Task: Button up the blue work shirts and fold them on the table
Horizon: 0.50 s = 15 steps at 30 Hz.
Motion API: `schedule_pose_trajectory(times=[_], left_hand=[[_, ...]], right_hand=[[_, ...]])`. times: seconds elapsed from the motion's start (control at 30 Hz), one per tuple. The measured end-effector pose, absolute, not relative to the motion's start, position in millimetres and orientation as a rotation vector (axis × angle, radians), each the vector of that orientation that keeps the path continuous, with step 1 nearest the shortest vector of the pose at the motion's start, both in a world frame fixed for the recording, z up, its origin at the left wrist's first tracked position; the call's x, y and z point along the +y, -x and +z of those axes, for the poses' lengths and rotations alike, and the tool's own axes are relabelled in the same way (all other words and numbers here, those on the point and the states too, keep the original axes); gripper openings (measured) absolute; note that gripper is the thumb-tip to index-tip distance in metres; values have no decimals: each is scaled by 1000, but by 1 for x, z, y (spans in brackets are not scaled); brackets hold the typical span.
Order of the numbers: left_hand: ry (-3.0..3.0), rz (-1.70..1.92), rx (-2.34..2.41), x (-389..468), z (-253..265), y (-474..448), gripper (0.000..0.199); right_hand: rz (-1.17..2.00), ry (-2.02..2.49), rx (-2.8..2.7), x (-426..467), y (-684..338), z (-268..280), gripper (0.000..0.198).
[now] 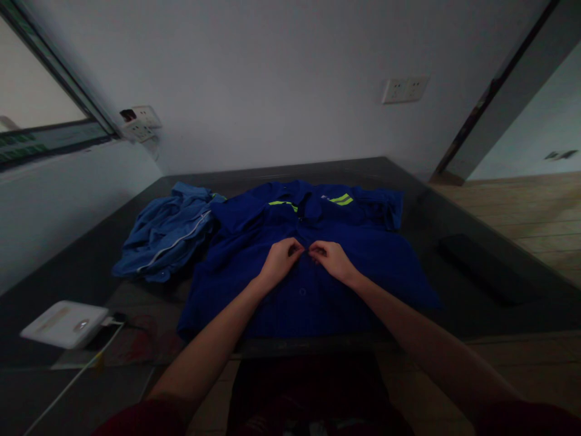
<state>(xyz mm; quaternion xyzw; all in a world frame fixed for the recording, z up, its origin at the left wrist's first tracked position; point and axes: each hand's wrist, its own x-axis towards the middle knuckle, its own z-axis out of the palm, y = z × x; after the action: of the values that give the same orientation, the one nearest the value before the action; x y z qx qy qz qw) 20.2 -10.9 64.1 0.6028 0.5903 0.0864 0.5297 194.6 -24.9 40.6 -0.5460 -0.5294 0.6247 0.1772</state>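
Note:
A dark blue work shirt (376, 260) with yellow-green stripes lies spread on the table, its collar toward the wall. My left hand (282, 257) pinches the cloth at the shirt's front opening, fingertips pressed together. Just across from it, my right hand (333, 259) pinches the facing edge of the same opening. Only a small gap separates the two sets of fingertips. One button shows on the placket below my hands. Whatever small part lies between the fingers is too dim to make out.
On the dark table (131, 297), a crumpled lighter blue garment (167, 233) with a white strip lies left of the shirt. A white box-shaped device (66, 324) with a cable sits front left. A long black object (483, 269) rests at right. Wall sockets (405, 89) are behind.

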Motion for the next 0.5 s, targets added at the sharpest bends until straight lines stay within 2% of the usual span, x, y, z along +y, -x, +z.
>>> schedule_pose_trajectory(times=[0.13, 0.5], left_hand=[[-1477, 196, 1425, -12, 64, -21, 9], [-1369, 218, 1400, -10, 60, -18, 11]], right_hand=[[1724, 1550, -1561, -24, -196, 38, 7], [1795, 1492, -1640, -22, -199, 40, 14]])
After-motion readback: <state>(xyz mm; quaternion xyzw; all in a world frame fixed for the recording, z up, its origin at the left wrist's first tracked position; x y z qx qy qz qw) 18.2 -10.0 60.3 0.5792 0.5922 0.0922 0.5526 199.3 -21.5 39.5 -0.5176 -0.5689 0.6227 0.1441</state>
